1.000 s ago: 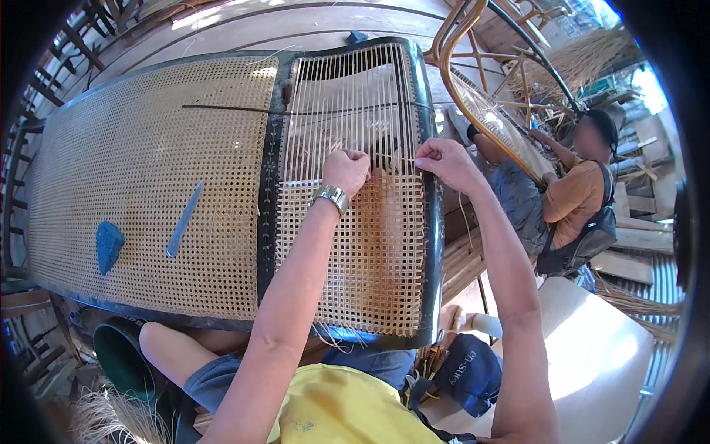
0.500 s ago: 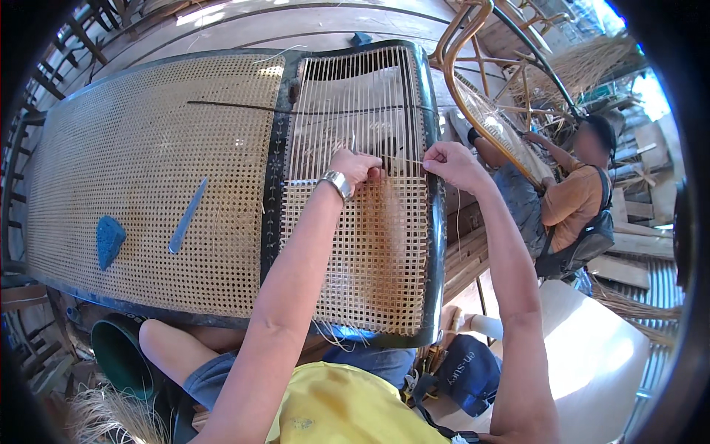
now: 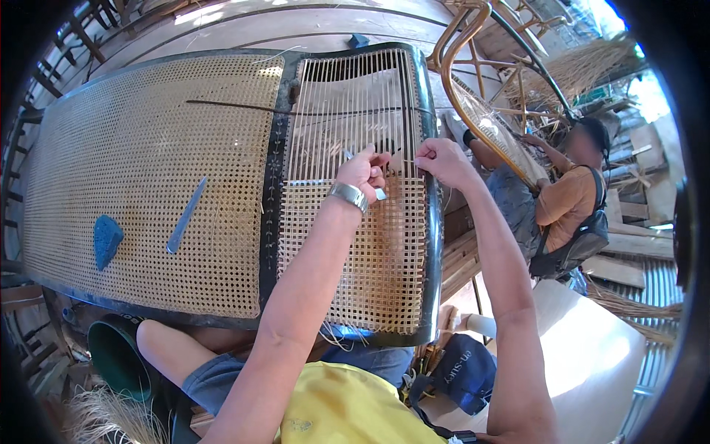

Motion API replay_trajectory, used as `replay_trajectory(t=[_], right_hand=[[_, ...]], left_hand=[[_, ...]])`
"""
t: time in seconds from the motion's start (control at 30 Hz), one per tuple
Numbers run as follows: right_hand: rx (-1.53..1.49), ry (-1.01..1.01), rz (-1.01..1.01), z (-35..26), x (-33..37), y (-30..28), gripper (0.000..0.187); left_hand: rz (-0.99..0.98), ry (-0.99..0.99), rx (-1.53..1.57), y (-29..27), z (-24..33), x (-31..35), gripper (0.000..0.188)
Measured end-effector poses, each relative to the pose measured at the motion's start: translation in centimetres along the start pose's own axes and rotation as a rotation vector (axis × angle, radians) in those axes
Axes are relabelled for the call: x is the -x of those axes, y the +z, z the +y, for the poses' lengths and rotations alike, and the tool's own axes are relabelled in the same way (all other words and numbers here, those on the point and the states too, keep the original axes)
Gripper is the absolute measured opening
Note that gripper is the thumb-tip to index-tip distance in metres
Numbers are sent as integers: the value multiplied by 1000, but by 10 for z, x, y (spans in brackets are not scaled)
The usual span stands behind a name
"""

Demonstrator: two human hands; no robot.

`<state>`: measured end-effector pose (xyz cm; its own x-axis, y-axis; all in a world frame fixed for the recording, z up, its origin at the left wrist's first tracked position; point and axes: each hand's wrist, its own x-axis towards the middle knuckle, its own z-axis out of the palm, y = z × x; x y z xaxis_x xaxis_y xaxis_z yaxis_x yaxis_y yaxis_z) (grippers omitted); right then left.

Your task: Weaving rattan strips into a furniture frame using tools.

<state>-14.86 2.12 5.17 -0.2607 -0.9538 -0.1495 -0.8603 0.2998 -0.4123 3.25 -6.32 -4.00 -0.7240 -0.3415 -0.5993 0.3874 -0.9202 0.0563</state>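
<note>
A dark wooden frame carries a panel of cane webbing (image 3: 347,244), closely woven in its near half, with bare lengthwise strands (image 3: 325,140) in the far half. My left hand (image 3: 362,176), a metal watch on its wrist, is closed around a thin flat metal tool (image 3: 381,194); one end shows below the fingers and the other pokes out beyond them. At the panel's right edge, my right hand (image 3: 444,161) pinches what looks like a thin cane strand, mostly hidden by the fingers. A long dark rod (image 3: 237,106) lies across the strands.
On the larger finished cane panel (image 3: 148,148) at left lie a blue pointed tool (image 3: 186,214) and a blue chunk (image 3: 108,241). A green bucket (image 3: 122,359) stands at near left. At right, another person (image 3: 573,192) sits by a curved rattan frame (image 3: 462,89).
My left hand has turned, so the flat metal tool's lower end now shows beneath the fingers. My right hand has shifted slightly left, nearer my left hand.
</note>
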Motion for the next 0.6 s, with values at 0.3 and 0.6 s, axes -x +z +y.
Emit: replay_trajectory(t=[0.3, 0.6], right_hand=[[-102, 193, 3, 29, 73, -28, 22], [483, 267, 357, 56, 61, -54, 38]], left_hand=[[662, 939, -1278, -74, 53, 71, 23], [380, 1282, -1132, -47, 163, 243, 16]])
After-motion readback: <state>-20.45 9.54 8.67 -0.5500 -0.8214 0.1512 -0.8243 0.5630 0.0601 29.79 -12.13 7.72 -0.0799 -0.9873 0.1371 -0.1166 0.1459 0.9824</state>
